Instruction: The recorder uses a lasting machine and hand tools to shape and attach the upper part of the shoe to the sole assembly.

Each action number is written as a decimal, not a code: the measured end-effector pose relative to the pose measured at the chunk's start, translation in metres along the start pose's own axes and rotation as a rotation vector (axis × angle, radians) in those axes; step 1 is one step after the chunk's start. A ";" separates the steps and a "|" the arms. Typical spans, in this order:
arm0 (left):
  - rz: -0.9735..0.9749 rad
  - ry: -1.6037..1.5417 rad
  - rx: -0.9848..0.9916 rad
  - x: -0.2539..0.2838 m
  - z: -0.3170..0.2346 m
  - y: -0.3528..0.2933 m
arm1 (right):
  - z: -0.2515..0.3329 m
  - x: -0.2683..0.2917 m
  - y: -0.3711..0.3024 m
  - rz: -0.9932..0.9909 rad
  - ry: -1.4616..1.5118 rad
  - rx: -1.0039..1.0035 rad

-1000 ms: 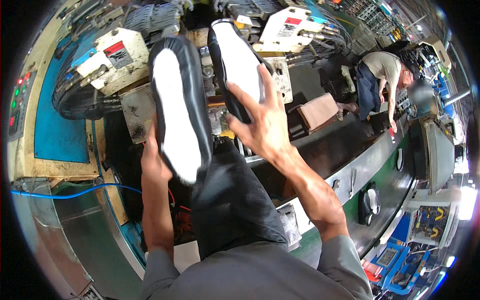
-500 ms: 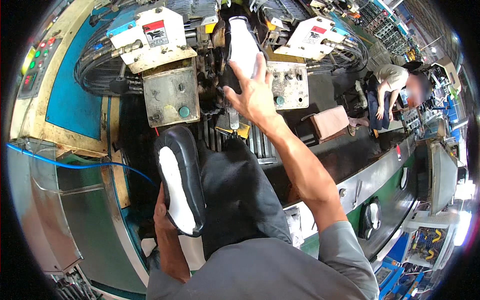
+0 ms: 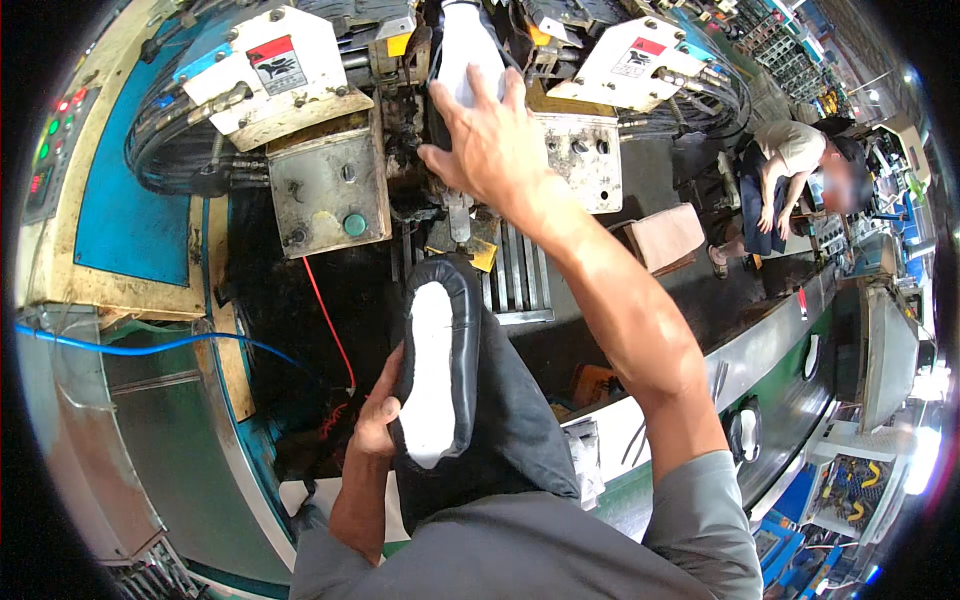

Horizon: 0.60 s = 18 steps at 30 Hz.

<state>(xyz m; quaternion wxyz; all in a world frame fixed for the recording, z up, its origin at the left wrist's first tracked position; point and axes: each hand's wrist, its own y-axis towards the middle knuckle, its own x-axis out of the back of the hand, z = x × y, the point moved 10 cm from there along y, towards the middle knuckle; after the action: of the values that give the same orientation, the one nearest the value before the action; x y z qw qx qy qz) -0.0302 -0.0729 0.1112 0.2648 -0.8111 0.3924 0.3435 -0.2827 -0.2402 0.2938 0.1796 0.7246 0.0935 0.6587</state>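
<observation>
A black shoe upper (image 3: pixel 463 360) with a white sole side stands tilted over my lap, its white underside facing me. My left hand (image 3: pixel 376 425) grips it from the left side, thumb along the edge and the other fingers mostly hidden behind it. A second shoe upper (image 3: pixel 466 42), black with a white underside, sits in the middle of the machine ahead. My right hand (image 3: pixel 495 150) reaches onto it with fingers spread, fingertips against the white surface. The near end of that shoe is hidden under my hand.
Scuffed metal control boxes (image 3: pixel 330 190) with green buttons flank the machine's centre. A control panel (image 3: pixel 55 150) is at far left. On the right, a conveyor (image 3: pixel 785 440) carries shoes (image 3: pixel 743 432). Beyond it a seated person (image 3: pixel 790 165) is near a pink-covered seat (image 3: pixel 664 238).
My left hand has brought the held shoe upper to the right, over my leg, and turned it more upright. My right hand has shifted slightly left, still on the machine's shoe.
</observation>
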 end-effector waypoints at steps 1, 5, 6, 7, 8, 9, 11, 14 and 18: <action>-0.016 0.009 0.015 0.006 0.004 0.004 | -0.004 -0.001 0.011 0.008 -0.021 -0.017; -0.081 0.077 0.115 0.013 0.014 0.029 | -0.030 -0.015 0.057 0.074 -0.002 -0.050; -0.087 0.076 0.116 0.016 0.016 0.035 | -0.031 -0.015 0.068 0.068 -0.024 -0.037; -0.121 0.105 0.150 0.022 0.021 0.040 | -0.037 -0.021 0.078 0.118 -0.020 -0.061; -0.151 0.135 0.191 0.029 0.027 0.045 | -0.047 -0.023 0.086 0.045 0.012 -0.055; -0.159 0.161 0.192 0.034 0.029 0.048 | -0.044 -0.016 0.089 0.066 0.067 -0.066; -0.150 0.186 0.201 0.039 0.034 0.063 | -0.049 -0.033 0.106 -0.026 -0.103 0.064; -0.159 0.281 0.165 0.045 0.030 0.070 | -0.049 -0.026 0.086 0.031 0.145 -0.050; -0.084 0.389 0.066 0.027 0.014 0.086 | -0.097 -0.066 0.067 -0.005 0.221 0.013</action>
<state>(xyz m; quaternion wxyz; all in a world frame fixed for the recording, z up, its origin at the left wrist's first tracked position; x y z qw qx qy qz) -0.0929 -0.1224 0.0682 0.2246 -0.8687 0.4130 0.1561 -0.3928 -0.3131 0.2654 0.1653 0.6486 0.1187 0.7335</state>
